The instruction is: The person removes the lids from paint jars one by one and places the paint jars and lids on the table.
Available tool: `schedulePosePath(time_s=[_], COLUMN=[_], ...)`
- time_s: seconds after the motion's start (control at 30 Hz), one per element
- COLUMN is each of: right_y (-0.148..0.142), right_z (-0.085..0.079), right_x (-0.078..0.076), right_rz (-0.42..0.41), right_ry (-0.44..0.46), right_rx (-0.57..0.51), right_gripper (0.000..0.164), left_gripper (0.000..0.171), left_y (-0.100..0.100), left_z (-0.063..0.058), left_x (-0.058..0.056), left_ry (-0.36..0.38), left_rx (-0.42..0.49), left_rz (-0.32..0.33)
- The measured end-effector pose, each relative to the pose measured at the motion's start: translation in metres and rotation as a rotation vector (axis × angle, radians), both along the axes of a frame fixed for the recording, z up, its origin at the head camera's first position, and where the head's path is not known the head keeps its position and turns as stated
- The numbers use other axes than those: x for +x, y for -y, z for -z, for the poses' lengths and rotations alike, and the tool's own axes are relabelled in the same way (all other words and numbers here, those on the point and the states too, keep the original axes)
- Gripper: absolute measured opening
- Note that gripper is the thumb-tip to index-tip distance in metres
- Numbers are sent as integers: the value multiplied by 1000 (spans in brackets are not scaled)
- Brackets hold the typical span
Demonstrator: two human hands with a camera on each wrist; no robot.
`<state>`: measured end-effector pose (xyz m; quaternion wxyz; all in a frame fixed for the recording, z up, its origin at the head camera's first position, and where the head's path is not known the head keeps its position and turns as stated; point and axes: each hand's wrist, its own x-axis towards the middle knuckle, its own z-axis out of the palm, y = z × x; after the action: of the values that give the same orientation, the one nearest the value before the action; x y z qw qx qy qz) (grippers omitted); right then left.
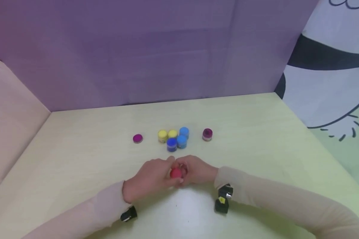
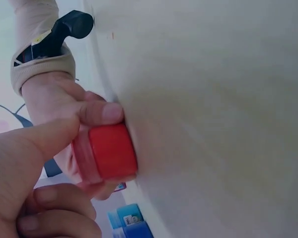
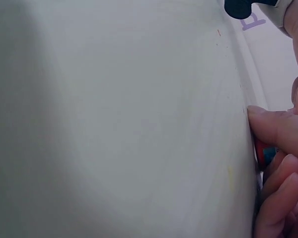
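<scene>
A small red paint jar (image 1: 176, 173) is held between both hands above the near middle of the table. My left hand (image 1: 154, 172) grips it from the left, and my right hand (image 1: 197, 170) from the right. In the left wrist view, the right thumb lies over the jar (image 2: 111, 151) with fingers beneath, while the left hand (image 2: 20, 173) meets its paler end, other fingers curled. Only a sliver of the jar (image 3: 260, 153) shows behind the right hand (image 3: 283, 148) in the right wrist view; the fingers hide the rest.
Beyond the hands stand yellow jars (image 1: 163, 136), light blue jars (image 1: 182, 141) and a dark blue jar (image 1: 172, 144), grouped closely. A purple lid (image 1: 138, 138) lies left of them; an uncovered purple jar (image 1: 207, 134) stands right. A purple wall (image 1: 167, 59) borders the table's back.
</scene>
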<state>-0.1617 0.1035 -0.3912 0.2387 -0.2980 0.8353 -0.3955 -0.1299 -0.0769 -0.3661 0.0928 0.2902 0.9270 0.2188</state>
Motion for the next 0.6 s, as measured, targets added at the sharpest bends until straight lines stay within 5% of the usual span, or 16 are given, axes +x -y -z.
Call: schedulePosePath(time_s=[0.17, 0.4, 0.6], right_y=[1, 2, 4], right_z=[-1, -1, -3], right_x=[-1, 0, -1], right_rz=[9, 57, 77], right_ry=[32, 87, 106], right_rx=[5, 21, 64], right_gripper=[28, 28, 29], left_gripper=[47, 38, 32], left_y=[5, 15, 17], left_z=[-3, -8, -9], left_x=[-9, -29, -39], left_ry=[51, 109, 115], left_rx=[-3, 83, 74], left_rz=[75, 354, 424])
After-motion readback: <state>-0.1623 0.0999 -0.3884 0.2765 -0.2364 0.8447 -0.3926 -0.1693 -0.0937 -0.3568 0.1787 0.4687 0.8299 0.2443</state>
